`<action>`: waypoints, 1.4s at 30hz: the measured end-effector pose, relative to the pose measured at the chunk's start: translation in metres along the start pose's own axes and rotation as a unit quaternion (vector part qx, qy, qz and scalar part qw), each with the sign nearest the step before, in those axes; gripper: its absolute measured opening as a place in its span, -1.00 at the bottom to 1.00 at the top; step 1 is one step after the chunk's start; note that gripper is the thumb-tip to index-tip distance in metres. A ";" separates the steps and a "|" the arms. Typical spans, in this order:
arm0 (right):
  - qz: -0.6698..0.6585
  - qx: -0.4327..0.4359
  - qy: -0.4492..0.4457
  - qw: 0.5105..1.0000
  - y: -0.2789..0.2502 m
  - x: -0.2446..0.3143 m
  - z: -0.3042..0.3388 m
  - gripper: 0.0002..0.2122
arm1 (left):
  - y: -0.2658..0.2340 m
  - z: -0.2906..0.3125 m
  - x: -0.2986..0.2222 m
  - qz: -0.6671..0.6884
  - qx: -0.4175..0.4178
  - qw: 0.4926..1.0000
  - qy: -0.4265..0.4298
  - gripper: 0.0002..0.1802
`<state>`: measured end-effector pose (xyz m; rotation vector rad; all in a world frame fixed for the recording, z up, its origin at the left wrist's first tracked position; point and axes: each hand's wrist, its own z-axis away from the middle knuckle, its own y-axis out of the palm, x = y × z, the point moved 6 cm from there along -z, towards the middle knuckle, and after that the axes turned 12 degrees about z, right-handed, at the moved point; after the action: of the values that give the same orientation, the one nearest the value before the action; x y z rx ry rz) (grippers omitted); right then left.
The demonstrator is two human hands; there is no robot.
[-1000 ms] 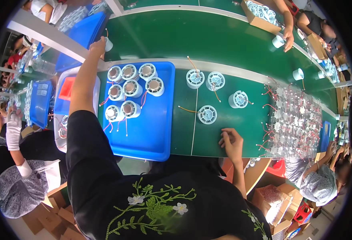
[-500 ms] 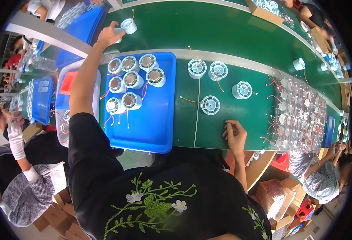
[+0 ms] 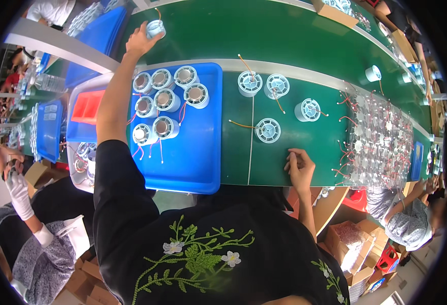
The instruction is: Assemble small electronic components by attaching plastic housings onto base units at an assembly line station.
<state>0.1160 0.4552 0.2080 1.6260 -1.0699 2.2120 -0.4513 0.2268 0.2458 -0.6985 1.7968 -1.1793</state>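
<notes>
Okay, left hand (image 3: 141,41) grips round pale-blue plastic cup (image 3: 155,29) by sides, likely so thin orange wire (image 3: 159,14) clears; right hand (image 3: 301,169) empty, fingers half-curled.

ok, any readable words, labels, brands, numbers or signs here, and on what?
None I can read anywhere in the head view.
Light-blue housings: no lettering I can make out.
Blue tray: none visible.
Cardboard boxes at lower right: too small and blurred to tell.
</notes>
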 end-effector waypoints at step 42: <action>0.560 -0.051 -0.175 0.808 -0.205 -0.005 -0.376 -0.41 | 0.001 0.351 -0.287 0.259 0.067 0.933 0.242 -0.32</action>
<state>-0.0533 0.8471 0.2413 1.5511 -2.7601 2.2947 -0.0054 0.3039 0.2785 0.1763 2.0959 -1.1457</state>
